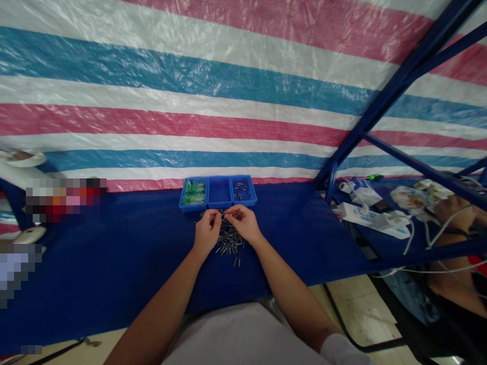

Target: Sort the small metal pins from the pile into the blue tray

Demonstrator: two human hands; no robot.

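My left hand (206, 230) and my right hand (243, 222) are close together over a pile of small metal pins (229, 244) on the blue table cover (114, 253). The fingertips of both hands pinch a small metal piece between them, just in front of a blue three-compartment tray (218, 204). The tray's left compartment holds green parts (194, 193), the middle one looks bare, and the right one holds a few metal pins (241, 189).
A striped pink, white and blue tarp hangs behind the table. A blue metal frame (384, 106) slants at the right. White boxes (365, 213), cables and another person's arm (460, 213) lie at the right. A white fan (23, 159) stands at the left.
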